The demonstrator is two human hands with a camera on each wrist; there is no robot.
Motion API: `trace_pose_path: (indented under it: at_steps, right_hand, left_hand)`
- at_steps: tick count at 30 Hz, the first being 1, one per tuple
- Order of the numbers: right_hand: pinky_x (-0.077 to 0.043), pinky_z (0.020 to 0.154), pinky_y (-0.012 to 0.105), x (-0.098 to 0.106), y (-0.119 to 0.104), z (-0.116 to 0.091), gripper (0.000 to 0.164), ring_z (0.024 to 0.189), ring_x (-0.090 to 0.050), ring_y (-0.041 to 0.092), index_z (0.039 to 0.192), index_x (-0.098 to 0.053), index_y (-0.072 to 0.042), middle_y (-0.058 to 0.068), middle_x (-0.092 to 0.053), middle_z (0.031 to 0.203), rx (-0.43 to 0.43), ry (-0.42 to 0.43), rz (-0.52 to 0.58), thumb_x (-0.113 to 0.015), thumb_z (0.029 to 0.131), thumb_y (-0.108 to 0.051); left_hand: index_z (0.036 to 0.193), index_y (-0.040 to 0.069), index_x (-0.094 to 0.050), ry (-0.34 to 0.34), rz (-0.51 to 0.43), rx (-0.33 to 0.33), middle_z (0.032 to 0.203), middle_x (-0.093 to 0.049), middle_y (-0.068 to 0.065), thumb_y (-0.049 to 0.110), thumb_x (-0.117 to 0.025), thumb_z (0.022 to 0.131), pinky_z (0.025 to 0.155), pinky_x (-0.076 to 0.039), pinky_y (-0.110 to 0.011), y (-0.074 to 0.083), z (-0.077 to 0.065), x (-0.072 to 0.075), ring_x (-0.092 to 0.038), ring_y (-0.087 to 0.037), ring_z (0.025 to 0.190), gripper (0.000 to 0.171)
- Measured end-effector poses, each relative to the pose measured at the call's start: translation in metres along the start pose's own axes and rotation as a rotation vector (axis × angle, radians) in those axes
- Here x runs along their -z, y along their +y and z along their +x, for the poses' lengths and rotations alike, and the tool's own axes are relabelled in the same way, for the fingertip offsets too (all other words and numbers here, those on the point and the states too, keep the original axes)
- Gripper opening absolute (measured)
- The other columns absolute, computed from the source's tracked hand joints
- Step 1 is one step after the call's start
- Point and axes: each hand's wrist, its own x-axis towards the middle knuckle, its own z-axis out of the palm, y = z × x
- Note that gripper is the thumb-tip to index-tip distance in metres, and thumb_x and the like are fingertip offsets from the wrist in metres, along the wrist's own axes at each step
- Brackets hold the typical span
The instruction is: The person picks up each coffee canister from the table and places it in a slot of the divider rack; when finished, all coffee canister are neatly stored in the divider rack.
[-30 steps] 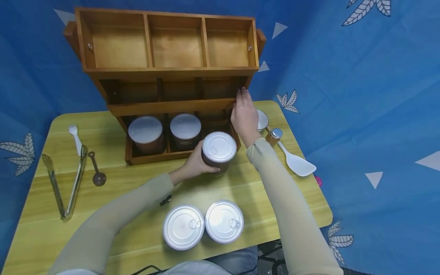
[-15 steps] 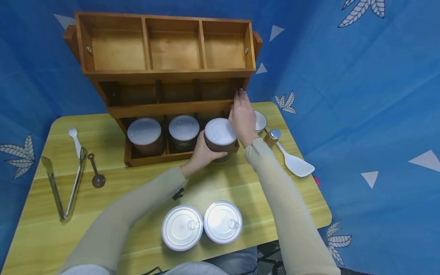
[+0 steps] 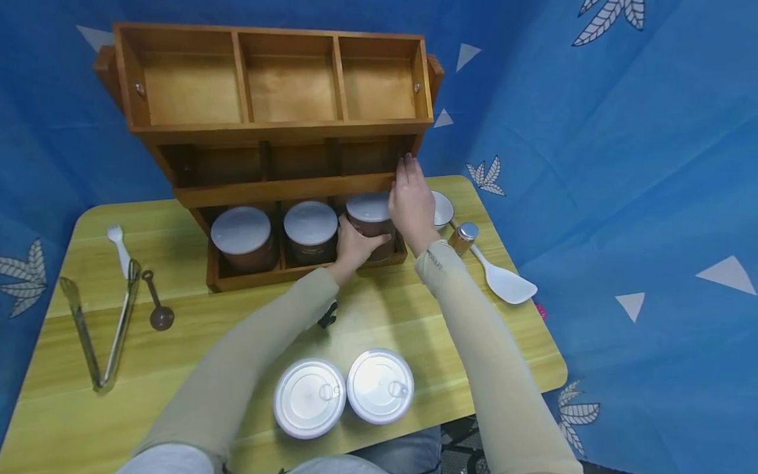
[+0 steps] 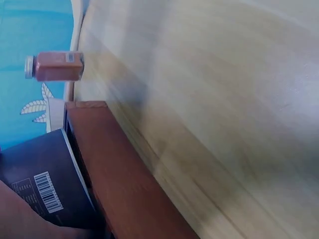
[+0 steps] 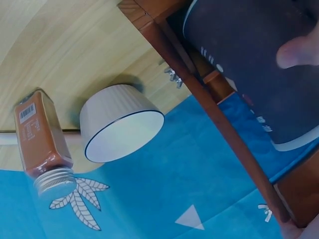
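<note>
A dark brown canister with a white lid [image 3: 368, 207] stands in the right compartment of the bottom tier of a wooden rack [image 3: 284, 185]. My left hand [image 3: 354, 246] grips it from the front left, thumb across its front. In the left wrist view, the canister [image 4: 30, 164] shows a barcode just behind the rack's front board [image 4: 114, 169]. With fingers straight, my right hand [image 3: 411, 205] rests against the rack's right side at the middle tier. Two more lidded canisters, the left one [image 3: 241, 232] and the middle one [image 3: 310, 225], fill the other bottom compartments.
Two white-lidded containers [image 3: 310, 398] stand side by side at the table's front. Tongs [image 3: 118, 336], a white fork [image 3: 120, 247] and a brown scoop [image 3: 160, 316] lie left. At right are a bowl [image 5: 119, 124], a spice bottle [image 5: 42, 137] and a white spatula [image 3: 509, 284].
My left hand has moved the canister back from the front of the rack into the right bottom compartment. My right hand has stayed at the rack's side. The view has shifted slightly.
</note>
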Motion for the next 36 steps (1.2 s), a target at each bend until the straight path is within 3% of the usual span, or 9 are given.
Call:
trace_pose_path:
  at_steps: [11,18,26,32,36]
  right_hand:
    - [-0.046,0.110,0.040,0.001,0.000,0.000,0.047,0.143,-0.041,0.029,0.145,-0.044,0.002,0.018,-0.044,0.153,-0.024,0.011,-0.003,-0.046,0.101,-0.014]
    - [-0.044,0.112,0.039,0.002,0.003,-0.002,0.047,0.144,-0.040,0.029,0.145,-0.043,0.002,0.017,-0.042,0.154,-0.032,-0.011,-0.009,-0.045,0.101,-0.015]
    - [-0.045,0.111,0.040,0.002,0.002,-0.002,0.046,0.144,-0.040,0.030,0.145,-0.044,0.002,0.018,-0.042,0.154,-0.035,-0.013,-0.002,-0.045,0.102,-0.015]
    - [-0.044,0.113,0.039,0.005,0.000,-0.002,0.047,0.145,-0.038,0.029,0.146,-0.042,0.001,0.017,-0.040,0.155,-0.043,-0.030,-0.001,-0.044,0.102,-0.016]
    - [-0.042,0.114,0.039,0.004,0.001,-0.002,0.048,0.146,-0.037,0.028,0.148,-0.040,0.001,0.017,-0.039,0.156,-0.046,-0.048,-0.005,-0.043,0.103,-0.017]
  left_hand:
    - [0.146,0.003,-0.025,0.054,0.102,-0.014,0.144,-0.045,-0.019,0.039,-0.086,0.073,0.111,-0.042,-0.043,0.000,0.010,-0.005,-0.049,-0.035,0.131,0.102]
    - [0.150,0.004,-0.021,0.046,0.126,-0.030,0.147,-0.041,-0.021,0.032,-0.087,0.073,0.115,-0.039,-0.046,-0.006,0.005,-0.015,-0.044,-0.037,0.136,0.106]
    - [0.153,0.006,-0.016,0.028,0.142,0.008,0.149,-0.041,-0.022,0.030,-0.088,0.072,0.114,-0.040,-0.049,-0.015,-0.001,-0.018,-0.044,-0.039,0.137,0.111]
    - [0.154,0.005,-0.015,-0.007,0.145,0.038,0.150,-0.040,-0.023,0.033,-0.085,0.076,0.113,-0.040,-0.050,-0.011,-0.006,-0.011,-0.043,-0.039,0.138,0.109]
    - [0.156,0.003,-0.005,-0.103,0.113,0.034,0.155,-0.032,-0.024,0.033,-0.083,0.078,0.117,-0.036,-0.051,-0.011,-0.011,-0.004,-0.036,-0.040,0.143,0.115]
